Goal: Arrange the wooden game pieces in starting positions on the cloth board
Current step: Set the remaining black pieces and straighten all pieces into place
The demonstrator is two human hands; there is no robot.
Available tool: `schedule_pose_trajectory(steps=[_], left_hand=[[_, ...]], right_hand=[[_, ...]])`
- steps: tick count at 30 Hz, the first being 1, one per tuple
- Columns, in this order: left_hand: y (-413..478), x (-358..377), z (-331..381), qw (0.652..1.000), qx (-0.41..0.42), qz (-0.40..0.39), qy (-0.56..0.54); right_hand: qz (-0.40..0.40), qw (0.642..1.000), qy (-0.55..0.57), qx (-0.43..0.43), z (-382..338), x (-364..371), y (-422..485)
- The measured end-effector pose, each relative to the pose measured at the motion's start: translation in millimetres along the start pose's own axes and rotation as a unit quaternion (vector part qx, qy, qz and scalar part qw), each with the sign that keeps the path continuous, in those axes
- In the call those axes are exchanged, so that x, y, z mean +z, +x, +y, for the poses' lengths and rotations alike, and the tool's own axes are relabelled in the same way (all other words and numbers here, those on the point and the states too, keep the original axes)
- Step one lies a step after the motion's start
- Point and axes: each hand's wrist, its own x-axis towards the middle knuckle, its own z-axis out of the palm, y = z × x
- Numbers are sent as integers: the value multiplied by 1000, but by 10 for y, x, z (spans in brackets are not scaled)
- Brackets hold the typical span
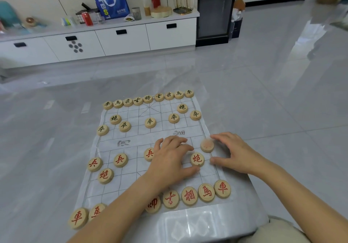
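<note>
A white cloth board (131,184) lies on the floor with round wooden pieces on it. Black-lettered pieces fill the far rows, among them a middle soldier (150,122). Red-lettered pieces stand on the near side, with a back row (206,192) by my knees. My left hand (170,159) lies palm down over the board's middle right, partly covering a red soldier (149,154); its fingers are curled over something hidden. My right hand (233,153) is spread at the right edge, fingertips beside a blurred piece (207,145). A red cannon (197,159) sits between the hands.
The board lies on a glossy grey tiled floor (273,95). A low white cabinet (122,39) stands at the back, carrying a blue bag, a red can and other items. A dark glass-door unit (214,10) is at its right. My knee (278,231) is at the bottom right.
</note>
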Motion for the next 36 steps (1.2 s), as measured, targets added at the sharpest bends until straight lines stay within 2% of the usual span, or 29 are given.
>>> schedule_pose_trajectory(steps=[3, 6, 11, 21, 31, 36], left_hand=[[-154, -125, 41, 999, -7, 27, -36], [-368, -154, 128, 999, -11, 5, -52], [-561, -12, 322, 998, 6, -66, 4], [-571, 115, 428, 999, -25, -46, -1], [-566, 126, 402, 999, -21, -46, -20], [-636, -30, 266, 997, -46, -68, -8]], right_hand=[[11, 998, 60, 16, -40, -161, -215], [21, 997, 77, 11, -66, -201, -523], [-55, 998, 17, 6, -121, -38, -824], [-35, 992, -115, -45, -223, 75, -765], [-30, 993, -96, -55, -185, 90, -785], [-59, 996, -67, -30, -217, 45, -806]])
